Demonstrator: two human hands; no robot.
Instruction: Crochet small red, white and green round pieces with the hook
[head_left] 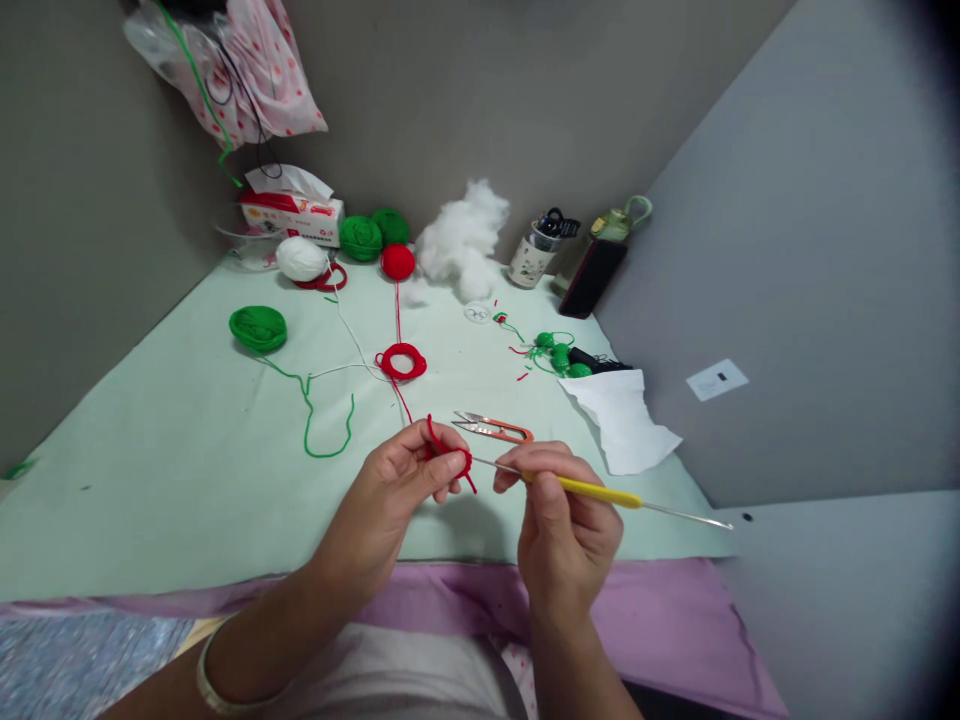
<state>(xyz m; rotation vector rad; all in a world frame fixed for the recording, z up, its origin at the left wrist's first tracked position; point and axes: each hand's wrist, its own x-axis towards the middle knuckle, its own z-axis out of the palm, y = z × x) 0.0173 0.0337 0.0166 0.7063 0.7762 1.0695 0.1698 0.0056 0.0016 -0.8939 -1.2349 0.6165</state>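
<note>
Between the thumb and fingers of my left hand (pixel 409 475) is a small red crochet piece (pixel 466 463), with short yarn ends sticking out above and below. My right hand (pixel 566 525) grips the yellow handle of a double-ended crochet hook (pixel 600 490). One metal tip of the hook points left and meets the red piece; the other sticks out to the right. A red strand runs from my left hand up past a red crocheted ring (pixel 402 363) to a red yarn ball (pixel 397 262). Just beyond my hands lie orange-handled thread snips (pixel 495 428).
Green yarn (pixel 258 328) and white yarn (pixel 302 258) lie at left, before a tissue box (pixel 319 220). White stuffing (pixel 461 245) is piled at the back. At right are a pen cup (pixel 532 258), a dark phone (pixel 594 277), small green balls (pixel 561 357) and white paper (pixel 626 420).
</note>
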